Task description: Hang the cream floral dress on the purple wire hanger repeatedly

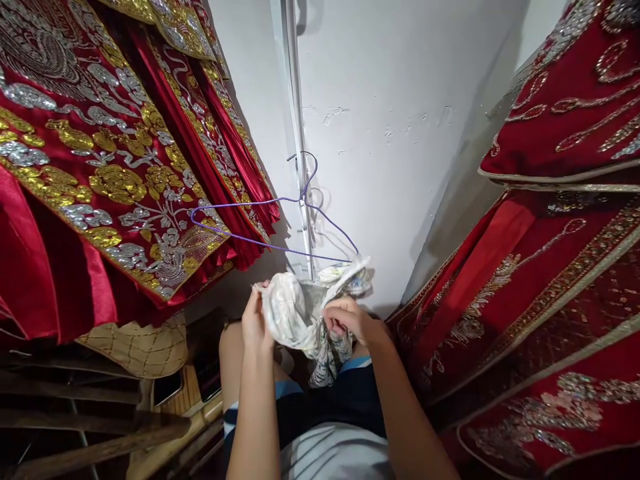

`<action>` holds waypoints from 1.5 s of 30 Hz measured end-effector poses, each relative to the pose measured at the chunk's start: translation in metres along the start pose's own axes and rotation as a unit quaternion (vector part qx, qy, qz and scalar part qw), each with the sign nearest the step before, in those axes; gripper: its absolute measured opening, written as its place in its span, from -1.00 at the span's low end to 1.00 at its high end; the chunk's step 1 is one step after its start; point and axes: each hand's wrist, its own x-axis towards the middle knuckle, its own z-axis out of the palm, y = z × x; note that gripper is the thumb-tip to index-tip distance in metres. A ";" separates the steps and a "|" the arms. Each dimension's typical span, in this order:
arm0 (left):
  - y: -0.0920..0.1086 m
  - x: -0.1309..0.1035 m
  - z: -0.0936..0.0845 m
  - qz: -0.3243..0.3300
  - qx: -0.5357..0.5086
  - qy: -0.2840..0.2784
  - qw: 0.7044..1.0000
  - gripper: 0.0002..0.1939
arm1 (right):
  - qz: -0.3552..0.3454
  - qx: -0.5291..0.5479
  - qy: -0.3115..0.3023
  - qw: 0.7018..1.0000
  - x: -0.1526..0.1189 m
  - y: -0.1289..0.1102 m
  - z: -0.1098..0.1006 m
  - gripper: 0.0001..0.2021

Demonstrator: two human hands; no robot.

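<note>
A white garment with a faint print (290, 310) is bunched up between my hands above my lap. My left hand (259, 317) is closed on its left edge. Gathered folds of the same cloth are pinched in my right hand (345, 316), its fingers curled. A purple wire hanger (260, 201) hangs by its hook in front of the white wall, and the garment's upper right part touches or covers the hanger's right corner. How the cloth is attached there is hidden by its folds.
Red garments with gold and silver embroidery (120, 180) hang at the left. More beaded red garments (560, 267) hang at the right. A metal rail (295, 100) runs down the white wall (390, 87). At the lower left are wooden bars (90, 450) and a phone-like object (168, 388).
</note>
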 end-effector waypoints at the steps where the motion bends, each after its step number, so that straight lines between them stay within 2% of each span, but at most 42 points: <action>1: 0.009 -0.006 0.009 0.022 -0.009 -0.020 1.000 -0.57 | -0.013 -0.011 0.035 0.999 0.002 -0.001 0.001 -0.62; 3: 0.027 -0.021 0.030 0.069 0.019 -0.070 0.995 -0.63 | -0.035 0.002 0.107 0.994 0.006 -0.002 0.007 -0.57; 4: 0.033 -0.029 0.040 0.096 0.064 -0.096 0.989 -0.67 | -0.029 0.026 0.109 0.993 0.007 -0.001 0.010 -0.51; 7: 0.043 -0.048 0.060 0.172 0.190 -0.132 0.958 -0.75 | 0.010 0.122 0.001 0.992 0.006 -0.001 0.017 -0.36; 10: 0.042 -0.049 0.062 0.207 0.245 -0.127 0.939 -0.76 | 0.015 0.090 -0.093 0.992 0.003 -0.004 0.015 -0.51; 13: 0.040 -0.042 0.050 0.182 0.263 -0.141 0.937 -0.76 | 0.053 -0.009 -0.114 0.992 0.006 -0.014 0.010 -0.58; 15: 0.039 -0.040 0.038 0.123 0.272 -0.176 0.938 -0.74 | 0.064 -0.007 -0.101 0.993 0.011 -0.025 0.004 -0.65; 17: 0.038 -0.041 0.024 0.061 0.301 -0.232 0.923 -0.70 | 0.037 0.013 -0.065 0.997 0.018 -0.038 -0.004 -0.72; 18: 0.039 -0.043 0.016 0.039 0.326 -0.262 0.907 -0.69 | 0.010 0.015 -0.024 1.000 0.023 -0.044 -0.010 -0.76; 20: 0.042 -0.044 0.001 0.013 0.393 -0.310 0.866 -0.67 | -0.071 0.020 0.096 0.993 0.036 -0.055 -0.021 -0.85; 22: 0.048 -0.043 -0.014 0.007 0.477 -0.312 0.822 -0.68 | -0.158 0.043 0.216 0.963 0.056 -0.062 -0.032 -0.87; 24: 0.058 -0.037 -0.026 0.007 0.548 -0.292 0.784 -0.72 | -0.205 0.053 0.273 0.938 0.079 -0.062 -0.039 -0.86; 26: 0.069 -0.030 -0.037 0.002 0.581 -0.296 0.758 -0.74 | -0.184 0.010 0.256 0.949 0.100 -0.057 -0.043 -0.80; 29: 0.085 -0.020 -0.049 -0.012 0.583 -0.336 0.740 -0.63 | -0.111 -0.093 0.220 0.965 0.118 -0.041 -0.047 -0.73; 32: 0.096 -0.012 -0.061 0.009 0.631 -0.309 0.711 -0.53 | -0.100 -0.130 0.262 0.951 0.109 -0.029 -0.055 -0.73; 34: 0.103 -0.004 -0.067 0.030 0.663 -0.284 0.692 -0.56 | -0.120 -0.150 0.301 0.934 0.091 -0.028 -0.063 -0.74; 36: 0.110 0.005 -0.069 0.056 0.659 -0.271 0.699 -0.60 | -0.154 -0.183 0.327 0.914 0.071 -0.035 -0.071 -0.75; 39: 0.124 0.021 -0.059 0.109 0.623 -0.256 0.731 -0.55 | -0.191 -0.211 0.332 0.899 0.047 -0.050 -0.077 -0.79; 43: 0.141 0.043 -0.029 0.158 0.562 -0.266 0.767 -0.60 | -0.186 -0.206 0.329 0.903 0.041 -0.058 -0.072 -0.81; 45: 0.145 0.051 -0.008 0.205 0.519 -0.251 0.791 -0.65 | -0.170 -0.197 0.323 0.910 0.044 -0.055 -0.065 -0.83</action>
